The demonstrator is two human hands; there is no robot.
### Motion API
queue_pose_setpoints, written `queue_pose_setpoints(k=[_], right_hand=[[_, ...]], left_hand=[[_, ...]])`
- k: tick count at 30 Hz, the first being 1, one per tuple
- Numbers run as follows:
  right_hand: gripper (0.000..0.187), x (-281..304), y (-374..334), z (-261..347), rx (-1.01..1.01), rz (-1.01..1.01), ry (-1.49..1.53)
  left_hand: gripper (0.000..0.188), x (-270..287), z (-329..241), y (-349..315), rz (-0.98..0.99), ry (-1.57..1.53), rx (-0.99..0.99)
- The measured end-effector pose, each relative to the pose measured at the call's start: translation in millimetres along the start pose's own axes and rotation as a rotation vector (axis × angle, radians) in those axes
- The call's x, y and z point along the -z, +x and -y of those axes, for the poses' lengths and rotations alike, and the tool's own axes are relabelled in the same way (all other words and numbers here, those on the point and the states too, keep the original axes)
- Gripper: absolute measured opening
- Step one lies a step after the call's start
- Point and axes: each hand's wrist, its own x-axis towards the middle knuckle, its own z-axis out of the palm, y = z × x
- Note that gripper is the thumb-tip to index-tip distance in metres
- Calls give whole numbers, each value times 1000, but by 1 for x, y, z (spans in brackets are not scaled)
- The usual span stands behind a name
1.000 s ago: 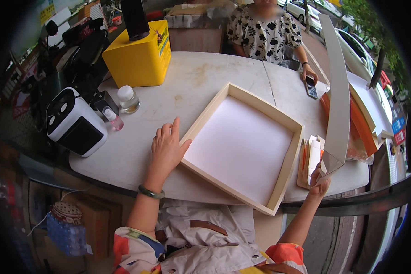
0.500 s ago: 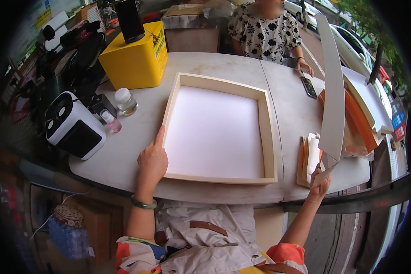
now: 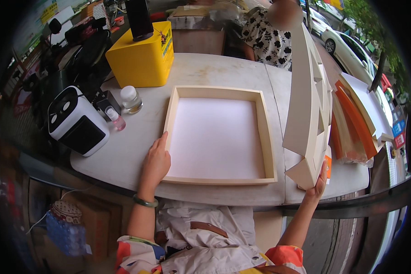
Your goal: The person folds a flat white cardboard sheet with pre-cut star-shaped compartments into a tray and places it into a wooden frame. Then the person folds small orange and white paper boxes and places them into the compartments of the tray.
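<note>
A shallow wooden box [image 3: 268, 137] with low pale walls and a white bottom lies on the table in front of me. My left hand [image 3: 157, 160] is closed at its near left corner, fingers along the outer side of the wall; my thumb is hidden. To the right, my right hand [image 3: 318, 183] grips the lower end of a tall cream cardboard lattice [image 3: 301, 105] with slotted, folded strips. This lattice stands on end, tilted, beside the box and apart from it. Behind it, a small orange and white item [image 3: 328, 165] is mostly covered.
At the left stand a white and black appliance [image 3: 80, 121], a pink spray bottle [image 3: 117, 119], a glass jar [image 3: 131, 99] and a yellow box [image 3: 141, 59]. Orange and cream boards [image 3: 358, 116] lean at the right table edge. A person [image 3: 268, 39] sits across the table [image 3: 214, 68].
My right hand has turned the cardboard lattice leftward, so its folded strips show. It covers more of the table's right side. My left hand stays at the box, fingers slightly more bent.
</note>
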Motion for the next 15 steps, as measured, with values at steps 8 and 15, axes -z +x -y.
queue_pose_setpoints(k=[8, 15], right_hand=[[39, -14, -4, -14, -1, -106, -310], [38, -69, -8, -47, -24, -123, -673]], left_hand=[[50, 5, -6, -1, -48, 57, -10], [54, 38, -39, -7, 24, -1043, -93]])
